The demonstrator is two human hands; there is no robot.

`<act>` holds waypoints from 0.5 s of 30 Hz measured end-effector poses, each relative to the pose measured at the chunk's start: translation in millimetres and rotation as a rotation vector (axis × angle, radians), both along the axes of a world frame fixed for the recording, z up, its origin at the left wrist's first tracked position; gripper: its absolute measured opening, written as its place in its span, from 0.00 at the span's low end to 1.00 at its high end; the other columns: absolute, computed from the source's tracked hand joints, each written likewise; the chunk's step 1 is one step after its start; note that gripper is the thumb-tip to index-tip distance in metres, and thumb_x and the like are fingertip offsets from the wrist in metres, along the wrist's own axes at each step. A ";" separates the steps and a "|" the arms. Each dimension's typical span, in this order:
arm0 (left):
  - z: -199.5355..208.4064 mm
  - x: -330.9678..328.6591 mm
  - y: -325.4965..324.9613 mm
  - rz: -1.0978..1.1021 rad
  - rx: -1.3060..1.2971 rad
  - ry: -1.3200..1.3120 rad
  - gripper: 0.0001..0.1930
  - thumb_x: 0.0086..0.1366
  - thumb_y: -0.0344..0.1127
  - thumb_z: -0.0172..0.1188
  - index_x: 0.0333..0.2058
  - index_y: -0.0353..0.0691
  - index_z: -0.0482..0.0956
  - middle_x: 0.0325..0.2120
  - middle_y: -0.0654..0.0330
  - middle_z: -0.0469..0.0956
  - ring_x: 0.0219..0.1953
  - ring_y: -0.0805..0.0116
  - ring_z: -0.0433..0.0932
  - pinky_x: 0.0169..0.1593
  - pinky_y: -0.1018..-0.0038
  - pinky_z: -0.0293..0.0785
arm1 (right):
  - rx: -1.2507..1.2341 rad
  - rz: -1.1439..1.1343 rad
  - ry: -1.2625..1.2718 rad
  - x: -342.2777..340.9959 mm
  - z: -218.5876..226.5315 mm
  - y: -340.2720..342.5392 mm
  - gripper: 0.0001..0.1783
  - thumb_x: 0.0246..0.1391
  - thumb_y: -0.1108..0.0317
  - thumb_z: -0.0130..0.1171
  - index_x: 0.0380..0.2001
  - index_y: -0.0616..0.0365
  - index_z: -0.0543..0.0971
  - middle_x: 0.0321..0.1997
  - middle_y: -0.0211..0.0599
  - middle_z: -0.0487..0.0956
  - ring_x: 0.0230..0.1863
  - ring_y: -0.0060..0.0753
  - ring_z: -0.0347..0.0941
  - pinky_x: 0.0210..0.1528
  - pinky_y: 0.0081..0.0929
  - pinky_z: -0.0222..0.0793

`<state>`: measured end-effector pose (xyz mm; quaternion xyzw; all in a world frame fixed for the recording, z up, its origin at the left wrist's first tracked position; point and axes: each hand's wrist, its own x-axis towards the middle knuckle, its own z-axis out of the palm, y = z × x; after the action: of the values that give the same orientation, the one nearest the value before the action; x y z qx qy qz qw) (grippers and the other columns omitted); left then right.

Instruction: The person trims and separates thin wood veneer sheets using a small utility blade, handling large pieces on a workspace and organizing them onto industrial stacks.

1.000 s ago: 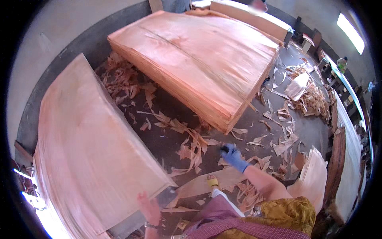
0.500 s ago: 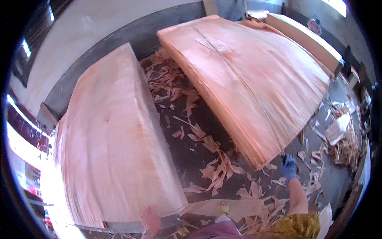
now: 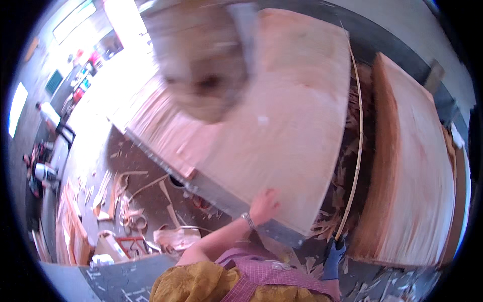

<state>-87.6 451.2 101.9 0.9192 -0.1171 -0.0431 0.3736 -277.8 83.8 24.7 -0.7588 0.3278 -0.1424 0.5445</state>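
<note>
My right hand [image 3: 333, 260], in a blue glove, grips the near end of a long thin bamboo stick [image 3: 358, 131]. The stick bows slightly and reaches away along the gap between two stacks of thin wood sheets. My bare left hand [image 3: 265, 207], with a metal-banded watch [image 3: 247, 219] at the wrist, is open over the near edge of the left stack [image 3: 292, 136]. Its fingers are a little blurred, and whether they touch the sheet I cannot tell. The right stack [image 3: 420, 171] stands beyond the stick.
A big blurred brown shape [image 3: 206, 60], too smeared to name, covers part of the left stack's far side. Wood strips [image 3: 133, 211] litter the floor at left. Two people [image 3: 50, 118] [image 3: 43, 171] are far off at left. Scraps lie in the gap between the stacks.
The view has swung left. The stick, which lay across the right stack, is now over the gap, still in my right hand. My left hand now appears farther over the left stack.
</note>
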 end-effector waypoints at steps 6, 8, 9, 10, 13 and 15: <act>-54.1 99.5 254.1 1.036 0.106 -0.125 0.39 0.59 0.45 0.61 0.62 0.27 0.59 0.60 0.34 0.61 0.63 0.37 0.60 0.64 0.50 0.58 | -0.556 0.156 0.071 6.9 27.2 118.4 0.22 0.55 0.68 0.61 0.52 0.65 0.73 0.51 0.49 0.79 0.50 0.44 0.77 0.52 0.34 0.71; -35.9 127.1 298.3 1.260 -0.039 -0.016 0.37 0.56 0.44 0.63 0.58 0.25 0.64 0.56 0.34 0.67 0.58 0.42 0.67 0.62 0.51 0.62 | -0.531 0.080 0.226 -2.1 30.5 146.0 0.25 0.55 0.63 0.61 0.53 0.64 0.73 0.53 0.50 0.79 0.52 0.45 0.77 0.53 0.33 0.71; -19.5 137.5 313.4 1.362 -0.210 0.080 0.35 0.55 0.44 0.65 0.55 0.24 0.67 0.52 0.35 0.71 0.55 0.46 0.72 0.60 0.51 0.65 | -0.445 0.104 0.204 -3.4 42.0 163.1 0.24 0.55 0.66 0.61 0.54 0.64 0.72 0.53 0.49 0.79 0.52 0.43 0.77 0.53 0.32 0.71; -24.5 143.1 333.3 1.452 -0.351 0.136 0.33 0.54 0.43 0.67 0.52 0.25 0.69 0.49 0.39 0.73 0.51 0.49 0.73 0.55 0.54 0.67 | -0.362 0.144 0.168 4.3 63.7 181.7 0.24 0.55 0.70 0.61 0.55 0.64 0.71 0.52 0.49 0.79 0.51 0.41 0.77 0.53 0.31 0.71; -74.7 145.2 384.5 1.529 -0.819 0.104 0.28 0.50 0.41 0.73 0.44 0.29 0.73 0.39 0.49 0.77 0.37 0.60 0.75 0.41 0.63 0.73 | -0.234 0.331 0.077 15.2 80.7 197.1 0.22 0.56 0.72 0.60 0.54 0.62 0.70 0.38 0.41 0.80 0.37 0.34 0.79 0.40 0.25 0.74; -84.5 144.9 400.4 1.402 -1.089 0.173 0.24 0.48 0.38 0.76 0.40 0.31 0.77 0.34 0.56 0.78 0.29 0.67 0.74 0.31 0.70 0.73 | 0.213 0.273 0.203 15.0 76.9 191.3 0.16 0.56 0.71 0.59 0.48 0.60 0.72 0.28 0.34 0.77 0.25 0.27 0.74 0.27 0.23 0.69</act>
<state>57.4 851.6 17.4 0.4680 0.4964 0.1876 0.7067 -262.7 275.0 101.6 -0.7449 0.2882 0.0452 0.6001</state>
